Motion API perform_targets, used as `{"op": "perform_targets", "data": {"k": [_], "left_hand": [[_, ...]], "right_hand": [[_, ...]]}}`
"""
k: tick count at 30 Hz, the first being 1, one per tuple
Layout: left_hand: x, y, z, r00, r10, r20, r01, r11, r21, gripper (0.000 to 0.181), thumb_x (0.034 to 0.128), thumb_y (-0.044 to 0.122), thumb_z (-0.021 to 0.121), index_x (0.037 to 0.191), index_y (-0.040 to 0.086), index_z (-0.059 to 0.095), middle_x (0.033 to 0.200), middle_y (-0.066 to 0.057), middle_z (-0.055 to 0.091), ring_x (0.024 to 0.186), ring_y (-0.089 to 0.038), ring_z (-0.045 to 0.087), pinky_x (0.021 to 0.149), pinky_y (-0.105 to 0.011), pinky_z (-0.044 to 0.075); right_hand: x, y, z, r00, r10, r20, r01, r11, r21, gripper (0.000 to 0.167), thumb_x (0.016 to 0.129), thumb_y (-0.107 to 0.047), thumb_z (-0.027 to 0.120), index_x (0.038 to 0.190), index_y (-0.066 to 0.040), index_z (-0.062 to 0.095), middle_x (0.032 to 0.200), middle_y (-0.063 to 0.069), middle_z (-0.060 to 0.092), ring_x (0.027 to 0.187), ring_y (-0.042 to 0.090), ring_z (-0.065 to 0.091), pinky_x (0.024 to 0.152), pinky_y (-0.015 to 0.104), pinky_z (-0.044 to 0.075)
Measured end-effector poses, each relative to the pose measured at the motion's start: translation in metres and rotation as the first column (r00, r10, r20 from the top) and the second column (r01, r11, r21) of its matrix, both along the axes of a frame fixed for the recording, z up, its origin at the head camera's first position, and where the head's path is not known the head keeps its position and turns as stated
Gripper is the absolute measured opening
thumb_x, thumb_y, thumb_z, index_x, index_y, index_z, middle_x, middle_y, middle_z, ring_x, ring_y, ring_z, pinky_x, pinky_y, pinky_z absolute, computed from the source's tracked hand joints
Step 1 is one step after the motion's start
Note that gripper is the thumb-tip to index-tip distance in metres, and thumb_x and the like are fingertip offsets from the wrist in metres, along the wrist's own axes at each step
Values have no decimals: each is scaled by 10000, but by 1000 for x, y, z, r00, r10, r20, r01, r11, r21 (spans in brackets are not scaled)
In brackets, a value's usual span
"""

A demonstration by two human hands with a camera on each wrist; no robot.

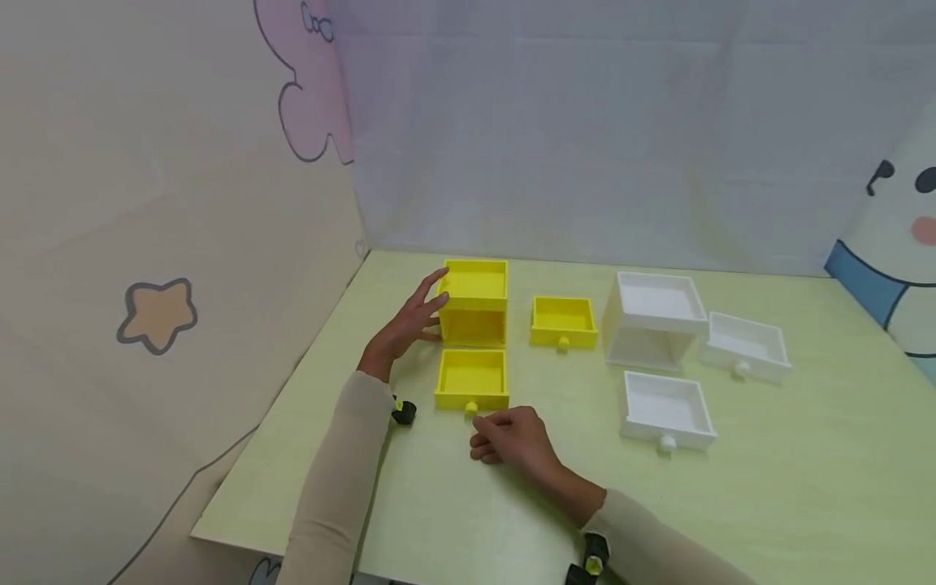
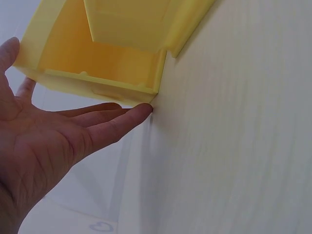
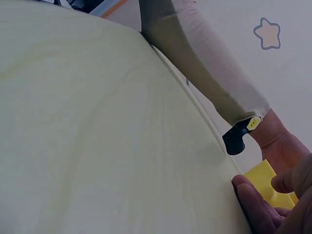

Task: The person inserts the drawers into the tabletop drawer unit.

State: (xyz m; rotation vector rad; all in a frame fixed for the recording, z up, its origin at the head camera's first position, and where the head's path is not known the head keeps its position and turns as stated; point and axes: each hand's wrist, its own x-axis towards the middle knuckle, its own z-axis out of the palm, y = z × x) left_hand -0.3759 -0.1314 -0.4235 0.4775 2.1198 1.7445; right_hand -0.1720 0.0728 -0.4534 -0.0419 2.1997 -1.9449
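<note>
A yellow cabinet (image 1: 474,305) stands on the table, its front compartment hollow. My left hand (image 1: 407,327) touches its left side, the fingers fairly straight and the upper fingertips near its top edge. In the left wrist view, the left hand (image 2: 58,136) lies along the cabinet wall (image 2: 92,90). Directly in front of the cabinet lies a yellow drawer (image 1: 472,378), outside the opening. Just short of the drawer's round knob (image 1: 471,409), my right hand (image 1: 515,439) has its thumb and fingers loosely bent. In the right wrist view the knob (image 3: 275,197) shows below the thumb; contact is unclear.
Another yellow drawer (image 1: 563,319) lies right of the yellow cabinet. Farther right stands a white cabinet (image 1: 654,305), with one white drawer (image 1: 665,406) in front and another white drawer (image 1: 746,343) beside it. A wall covering (image 1: 585,146) rises behind the table (image 1: 804,487).
</note>
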Motion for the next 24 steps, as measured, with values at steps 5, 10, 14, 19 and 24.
{"op": "perform_targets", "data": {"k": [5, 10, 14, 19, 24], "left_hand": [[-1, -3, 1, 1000, -20, 15, 20, 1000, 3, 582, 1012, 526, 481, 1521, 543, 199, 1656, 14, 55, 1375, -515, 343, 994, -666, 391], [-3, -3, 1, 999, -36, 40, 36, 999, 2, 614, 1027, 488, 474, 1552, 500, 156, 1663, -4, 20, 1395, -529, 296, 1009, -686, 358], [-2, -3, -1, 999, -24, 47, 25, 1000, -15, 606, 1018, 513, 473, 1541, 521, 165, 1661, 17, 25, 1394, -516, 310, 1008, -684, 361], [1, 0, 1, 1000, -11, 15, 11, 1000, -19, 579, 997, 559, 487, 1506, 565, 212, 1653, 16, 80, 1374, -496, 360, 989, -667, 396], [3, 0, 3, 1000, 8, -5, -8, 1000, -26, 577, 978, 574, 518, 1485, 583, 243, 1643, -17, 135, 1359, -497, 384, 969, -651, 425]], "right_hand": [[-1, -7, 4, 996, -72, 45, 73, 997, -11, 323, 941, -211, 692, 955, 109, 736, 783, 158, 735, 682, 247, 738, 610, 312, 584], [0, -15, 5, 992, -107, 63, 109, 993, -41, 325, 940, -195, 695, 956, 128, 728, 793, 192, 731, 693, 270, 740, 607, 311, 583], [-1, -19, 3, 990, -121, 74, 125, 991, -41, 318, 942, -187, 693, 945, 129, 730, 784, 188, 731, 690, 270, 740, 605, 310, 582], [-3, -20, 4, 989, -128, 67, 130, 991, -22, 313, 945, -182, 689, 919, 126, 733, 768, 179, 730, 680, 270, 738, 594, 306, 580], [-7, -21, 4, 989, -128, 74, 129, 991, -17, 316, 953, -184, 681, 918, 127, 731, 770, 177, 730, 685, 264, 739, 600, 303, 580]]}}
